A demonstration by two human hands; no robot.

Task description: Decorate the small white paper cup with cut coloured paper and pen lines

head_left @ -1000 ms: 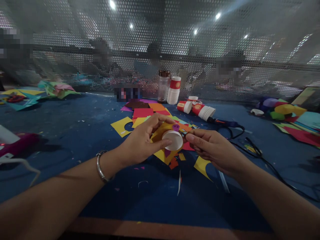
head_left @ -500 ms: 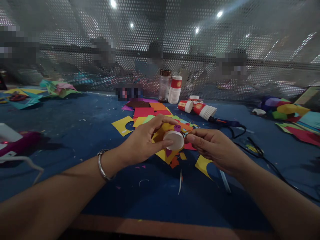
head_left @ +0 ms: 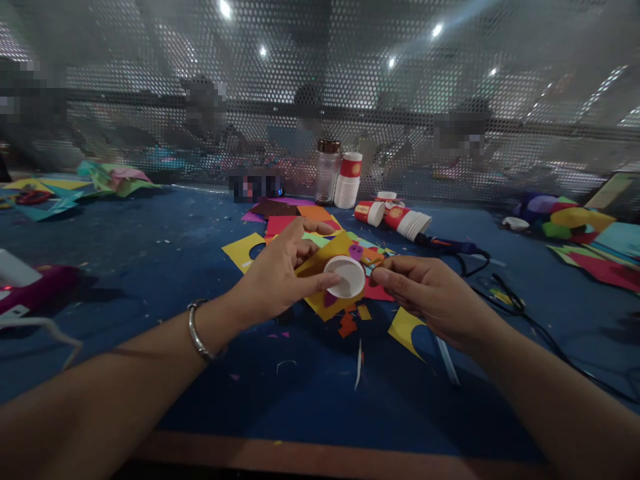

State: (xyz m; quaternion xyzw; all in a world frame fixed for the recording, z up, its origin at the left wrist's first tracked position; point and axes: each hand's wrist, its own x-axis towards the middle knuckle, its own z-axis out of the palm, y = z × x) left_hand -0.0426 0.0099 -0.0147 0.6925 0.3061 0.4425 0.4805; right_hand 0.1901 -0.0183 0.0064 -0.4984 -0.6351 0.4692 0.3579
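Observation:
My left hand [head_left: 280, 270] holds a small white paper cup [head_left: 345, 277], its open end toward me. The thumb lies over the rim, and the index finger is lifted away above. Yellow paper [head_left: 325, 257] stands behind and below the cup, with a small purple piece [head_left: 355, 252] just above the rim. Close to the cup's right side is my right hand [head_left: 425, 290], thumb and fingers pinched together. Something thin and dark shows at its fingertips, too small to name. Coloured paper sheets and scraps lie beneath both hands.
A glass bottle [head_left: 327, 173] and stacked paper cups [head_left: 349, 180] stand at the back, more red-and-white cups [head_left: 407, 221] lying beside them. A black cable [head_left: 510, 293] runs along the right. Paper offcuts [head_left: 410, 332] lie near my right hand. A purple device [head_left: 45, 287] sits left.
My left index finger has lifted off the top of the purple piece, leaving more yellow paper in view. The cup has shifted slightly left and up. My right hand has barely moved.

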